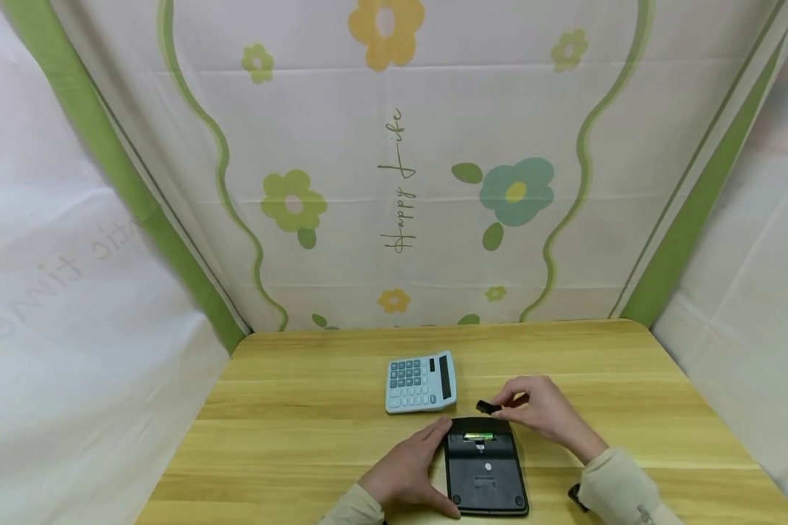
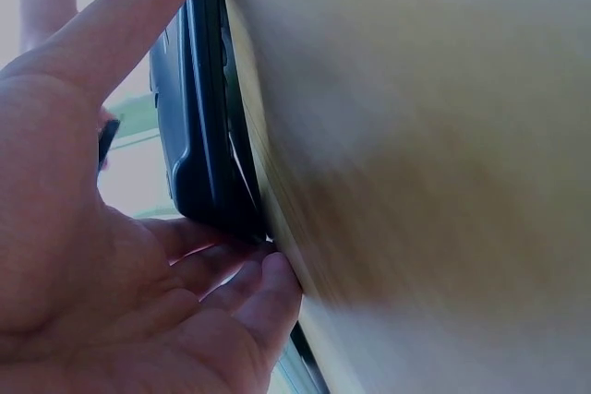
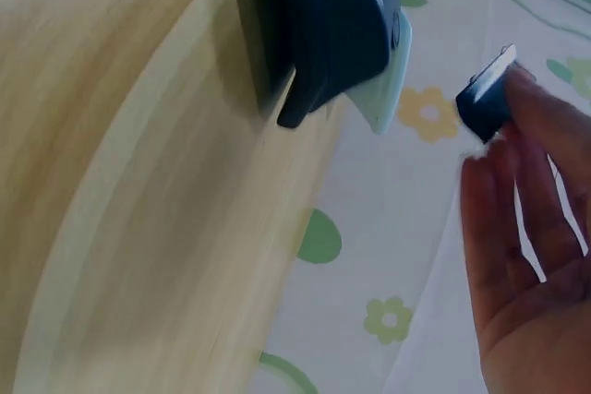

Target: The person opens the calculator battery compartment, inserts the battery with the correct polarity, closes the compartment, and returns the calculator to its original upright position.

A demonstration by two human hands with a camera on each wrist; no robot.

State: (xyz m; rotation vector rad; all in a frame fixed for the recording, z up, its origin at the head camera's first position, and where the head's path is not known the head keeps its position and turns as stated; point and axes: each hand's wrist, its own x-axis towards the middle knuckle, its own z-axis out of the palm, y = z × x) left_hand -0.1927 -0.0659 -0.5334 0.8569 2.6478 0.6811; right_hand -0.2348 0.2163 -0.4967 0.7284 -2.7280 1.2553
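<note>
A black calculator (image 1: 484, 481) lies face down on the table, its battery compartment uncovered. A green battery (image 1: 479, 436) sits in that compartment, near the far end. My left hand (image 1: 410, 465) holds the calculator by its left side, fingers at the far corner and thumb at the near one. In the left wrist view, the fingertips (image 2: 277, 269) meet the calculator's lower edge close to the tabletop. Between thumb and fingers, my right hand (image 1: 538, 408) pinches a small black battery cover (image 1: 488, 407), raised just beyond the calculator's far right corner.
A light blue calculator (image 1: 420, 383) lies face up behind the black one. The wooden table (image 1: 289, 408) runs back to a flowered curtain (image 1: 394, 146), with more curtain on both sides. A black strap piece (image 1: 576, 497) shows by the right sleeve.
</note>
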